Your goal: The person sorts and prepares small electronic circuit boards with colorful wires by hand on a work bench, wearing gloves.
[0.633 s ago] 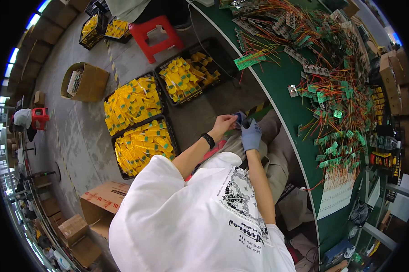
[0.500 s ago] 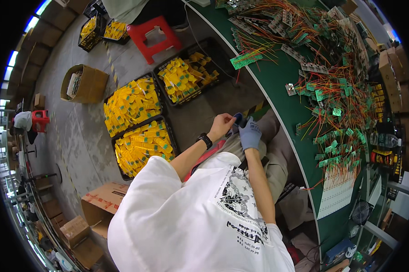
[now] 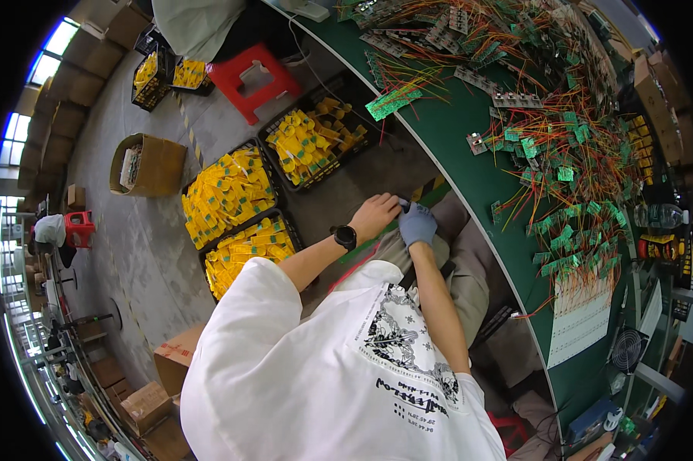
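My left hand, bare and with a black watch on the wrist, is over my lap with its fingers bent closed toward the right hand. My right hand wears a blue-grey glove and is curled up against the left fingertips. A small dark blue bit shows where the two hands meet; its kind cannot be made out. The fingers hide most of whatever lies between them.
On my right a green-topped workbench carries a heap of circuit boards with red and yellow wires. Black crates of yellow pieces stand on the floor ahead left, near a red stool and a cardboard box.
My hands have drawn closer together, and the right has turned and curled in more. Less of the dark blue bit shows between them. The view has shifted slightly.
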The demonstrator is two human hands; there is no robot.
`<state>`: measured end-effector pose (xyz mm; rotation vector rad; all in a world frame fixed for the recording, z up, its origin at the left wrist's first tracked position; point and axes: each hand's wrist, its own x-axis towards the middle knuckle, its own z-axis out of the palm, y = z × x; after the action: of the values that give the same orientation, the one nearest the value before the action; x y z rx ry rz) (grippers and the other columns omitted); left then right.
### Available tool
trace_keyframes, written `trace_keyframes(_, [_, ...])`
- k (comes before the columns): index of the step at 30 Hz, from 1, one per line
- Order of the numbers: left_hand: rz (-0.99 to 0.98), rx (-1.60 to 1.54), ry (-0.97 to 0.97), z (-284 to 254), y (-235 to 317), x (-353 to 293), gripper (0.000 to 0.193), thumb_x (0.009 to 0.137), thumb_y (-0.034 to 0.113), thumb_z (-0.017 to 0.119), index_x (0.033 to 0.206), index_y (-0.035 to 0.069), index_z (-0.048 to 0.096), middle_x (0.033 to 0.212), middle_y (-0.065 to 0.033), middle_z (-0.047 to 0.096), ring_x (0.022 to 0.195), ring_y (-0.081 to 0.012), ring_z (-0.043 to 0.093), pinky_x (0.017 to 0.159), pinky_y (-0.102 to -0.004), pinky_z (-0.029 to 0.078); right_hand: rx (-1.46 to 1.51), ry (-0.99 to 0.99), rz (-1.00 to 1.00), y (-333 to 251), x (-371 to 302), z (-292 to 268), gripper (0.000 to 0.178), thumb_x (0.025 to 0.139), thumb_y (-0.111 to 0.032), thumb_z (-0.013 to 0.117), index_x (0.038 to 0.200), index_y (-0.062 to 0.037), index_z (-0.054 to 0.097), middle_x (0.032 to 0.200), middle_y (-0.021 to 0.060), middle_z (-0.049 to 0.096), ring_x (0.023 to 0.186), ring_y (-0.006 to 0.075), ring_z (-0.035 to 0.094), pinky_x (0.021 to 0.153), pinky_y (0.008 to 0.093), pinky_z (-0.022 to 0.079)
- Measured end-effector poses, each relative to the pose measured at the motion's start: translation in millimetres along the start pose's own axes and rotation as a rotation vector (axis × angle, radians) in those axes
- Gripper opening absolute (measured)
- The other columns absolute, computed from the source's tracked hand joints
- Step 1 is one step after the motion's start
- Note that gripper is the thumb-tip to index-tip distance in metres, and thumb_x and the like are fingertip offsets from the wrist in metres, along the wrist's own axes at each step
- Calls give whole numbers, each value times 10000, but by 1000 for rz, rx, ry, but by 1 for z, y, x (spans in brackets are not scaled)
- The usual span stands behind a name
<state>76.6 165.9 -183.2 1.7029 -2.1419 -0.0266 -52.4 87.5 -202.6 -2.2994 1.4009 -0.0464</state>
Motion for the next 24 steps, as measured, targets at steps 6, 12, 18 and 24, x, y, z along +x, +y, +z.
trace_keyframes(6, [-103,48,-430,15,-3,8,124,779,142,595,818,33,640,833,-127,649,779,-308,656,667,-383,538,-29,16,-8,-6,0,-8,287,917,-324,472,908,-84,631,879,169,681,781,333,667,710,456,522])
trace_keyframes(12, [-782,-89,31,61,-33,29,176,795,116,561,744,-45,609,675,-229,627,644,-359,674,599,-416,553,-115,99,-208,-14,-11,-14,176,880,-201,498,851,-86,627,796,144,676,744,305,676,648,439,518])
trace_keyframes(18, [-1373,-1532,255,117,-70,25,171,900,114,487,811,20,599,654,-71,558,477,-179,496,437,-304,377,-101,78,-173,-13,-9,-9,143,851,-199,532,852,-96,631,778,136,672,744,302,669,649,421,512])
trace_keyframes(24, [-1316,-2150,779,94,-1,86,173,870,84,482,920,27,638,857,-95,666,610,-174,588,517,-290,460,-106,58,-176,26,-9,-3,215,844,-309,569,842,-103,630,784,129,673,750,301,663,672,449,499])
